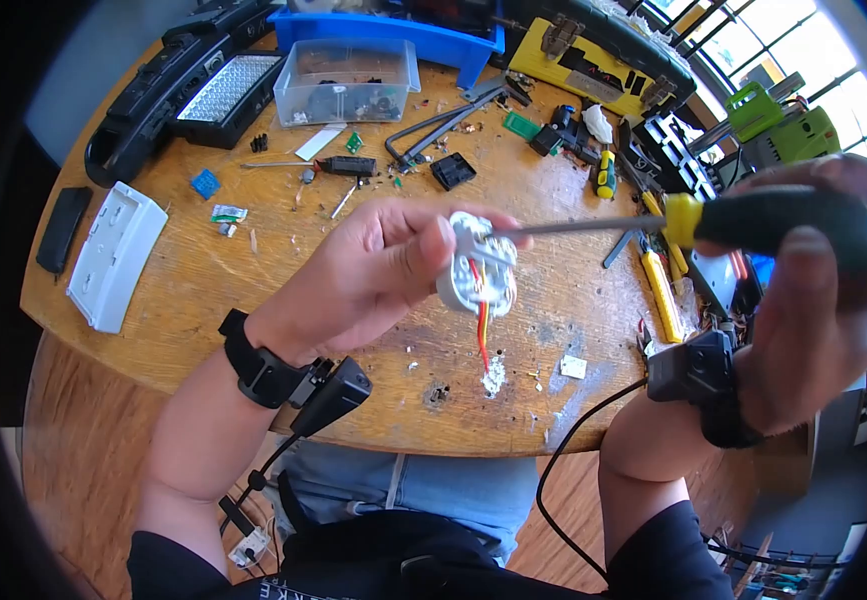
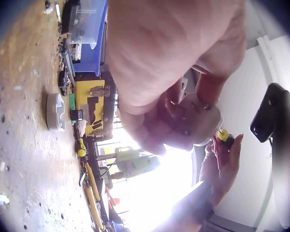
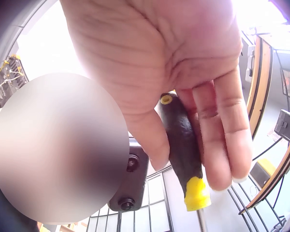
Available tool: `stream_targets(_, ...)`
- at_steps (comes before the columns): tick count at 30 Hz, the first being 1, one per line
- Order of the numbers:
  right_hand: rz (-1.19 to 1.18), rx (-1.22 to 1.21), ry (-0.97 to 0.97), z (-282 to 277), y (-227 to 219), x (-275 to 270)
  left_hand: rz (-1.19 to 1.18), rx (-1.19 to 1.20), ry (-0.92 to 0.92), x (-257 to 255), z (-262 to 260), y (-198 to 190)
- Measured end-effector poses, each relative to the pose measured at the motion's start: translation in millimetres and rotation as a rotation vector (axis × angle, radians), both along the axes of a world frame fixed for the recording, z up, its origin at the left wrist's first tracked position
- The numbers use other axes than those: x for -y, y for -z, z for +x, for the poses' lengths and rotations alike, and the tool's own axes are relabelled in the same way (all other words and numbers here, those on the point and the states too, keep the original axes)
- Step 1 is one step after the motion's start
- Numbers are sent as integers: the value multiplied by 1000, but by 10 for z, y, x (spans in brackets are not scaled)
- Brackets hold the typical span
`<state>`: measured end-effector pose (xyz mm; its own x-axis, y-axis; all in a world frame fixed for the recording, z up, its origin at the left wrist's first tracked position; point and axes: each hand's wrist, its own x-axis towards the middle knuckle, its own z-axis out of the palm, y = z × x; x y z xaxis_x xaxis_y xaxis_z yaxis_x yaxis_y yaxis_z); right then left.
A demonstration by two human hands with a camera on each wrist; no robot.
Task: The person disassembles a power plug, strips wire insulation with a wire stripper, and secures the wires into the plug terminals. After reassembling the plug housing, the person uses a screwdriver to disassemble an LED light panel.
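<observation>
A white plastic housing (image 1: 493,290) with red and yellow wires (image 1: 483,335) trailing from its lower end is pinched by the left hand (image 1: 368,265) above the bench. In the left wrist view the housing (image 2: 199,118) shows its rounded outer side between thumb and fingers. The right hand (image 1: 803,290) holds a screwdriver (image 1: 783,222) with a dark handle and yellow collar, its shaft lying level and its tip end at the housing; the exact contact is hidden. In the right wrist view, thumb and fingers of the right hand (image 3: 183,72) flank the handle (image 3: 181,140).
A clear box (image 1: 346,95), blue bin (image 1: 453,45) and yellow-black toolbox (image 1: 593,70) line the back. A white casing (image 1: 115,255) lies at left, a hacksaw (image 1: 443,125) and second screwdriver (image 1: 343,166) mid-bench, pliers and power tools at right. White crumbs (image 1: 493,378) lie near the front.
</observation>
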<state>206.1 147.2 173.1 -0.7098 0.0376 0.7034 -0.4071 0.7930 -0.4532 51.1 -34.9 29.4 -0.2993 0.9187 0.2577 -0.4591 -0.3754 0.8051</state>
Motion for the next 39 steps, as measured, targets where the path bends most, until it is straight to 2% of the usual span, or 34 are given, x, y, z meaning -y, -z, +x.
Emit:
stream_targets(1,-25,-32,-5,-37,-24,5,45,59,-35,5,-21,-20)
stream_targets(3,66,-106,35,-76,-103,84,98,74,22,19,-87,-35)
stream_targets(5,-177,-518,24,-123,-128,104,216,71,-114,16,-68,-60)
stream_targets(7,-105,-580,-12,-77,-157,106,230,98,-80,54,-127,-66)
stream_targets(9,-91,-440,-28,31,-56,105,213,107,-31,63,-138,-61)
stream_targets(11,-254,-316,212,-16,195,262,222,117,9,51,-99,-91)
stream_targets(13,147,101,211,51,308,232,199,83,34,34,-39,-91)
stream_targets(15,-63,428,98,71,465,321,176,63,54,27,3,-102)
stream_targets(17,-103,407,22,84,605,379,151,47,64,17,22,-77)
stream_targets(21,-168,279,22,78,816,320,105,-18,52,10,11,-39)
stream_targets(23,-191,305,20,37,805,300,85,-41,46,-12,8,-57)
stream_targets(25,-205,389,-56,2,854,248,66,-52,-36,-27,19,-79)
stream_targets(27,-222,370,-47,-16,918,250,48,-85,-70,-48,30,-74)
stream_targets(30,-93,274,-95,-7,956,199,19,-103,-86,-81,52,-42)
stream_targets(35,-209,295,-151,-15,990,49,-39,-38,-101,-110,94,-15)
stream_targets(39,-283,393,-167,-66,1058,46,-78,-83,-115,-112,83,-9)
